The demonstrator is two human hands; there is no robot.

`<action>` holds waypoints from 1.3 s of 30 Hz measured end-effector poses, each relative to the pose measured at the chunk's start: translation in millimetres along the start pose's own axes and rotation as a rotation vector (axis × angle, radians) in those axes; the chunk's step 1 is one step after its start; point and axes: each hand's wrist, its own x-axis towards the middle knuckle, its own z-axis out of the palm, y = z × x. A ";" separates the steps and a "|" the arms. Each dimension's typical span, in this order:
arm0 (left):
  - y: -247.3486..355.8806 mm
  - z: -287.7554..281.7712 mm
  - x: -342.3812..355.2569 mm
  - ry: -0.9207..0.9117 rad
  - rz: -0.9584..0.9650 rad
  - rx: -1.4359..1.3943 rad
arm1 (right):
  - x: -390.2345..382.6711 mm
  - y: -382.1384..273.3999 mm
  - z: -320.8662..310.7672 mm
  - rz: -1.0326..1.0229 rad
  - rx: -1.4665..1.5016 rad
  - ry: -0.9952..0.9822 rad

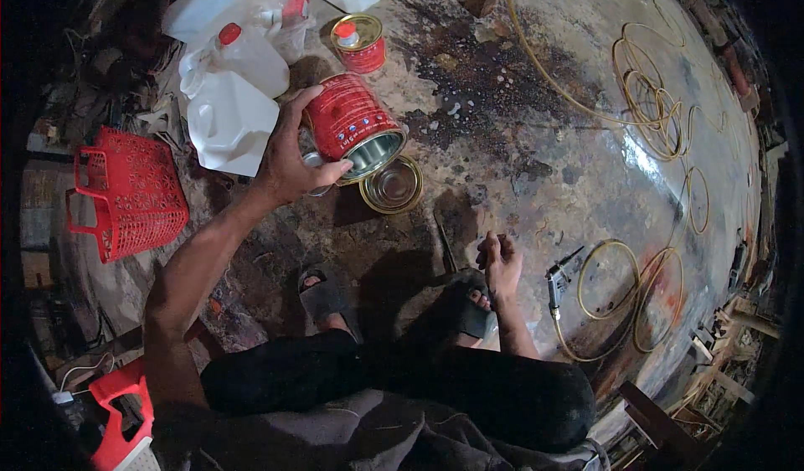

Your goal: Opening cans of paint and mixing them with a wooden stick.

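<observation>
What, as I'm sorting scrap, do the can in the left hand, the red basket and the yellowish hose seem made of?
Can: probably sheet metal, printed red; its open end shows a shiny silvery inside.
Red basket: likely moulded plastic, satin, given its uniform colour and latticework.
Yellowish hose: perhaps plastic or rubber, slightly glossy, bending in loops.

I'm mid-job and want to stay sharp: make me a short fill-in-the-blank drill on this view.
1. The can in the left hand is mainly ____ in colour.
2. The basket stands toward the picture's ____ edge.
3. The coiled hose lies on the ____ side of the picture.

Missing words: red; left; right.
</observation>
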 end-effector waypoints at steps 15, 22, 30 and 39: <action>7.0 -4.5 -2.2 0.015 0.074 0.084 | -2.0 1.9 2.5 -0.016 0.027 0.004; 6.4 -5.5 -2.0 0.026 0.073 0.088 | -2.4 0.1 3.6 0.006 0.059 -0.020; 8.9 -7.5 -0.9 0.024 0.124 0.066 | -3.0 1.0 3.2 0.037 0.087 -0.017; 15.2 -7.6 -1.4 0.045 0.112 0.088 | -1.1 4.4 1.5 -0.010 -0.040 -0.005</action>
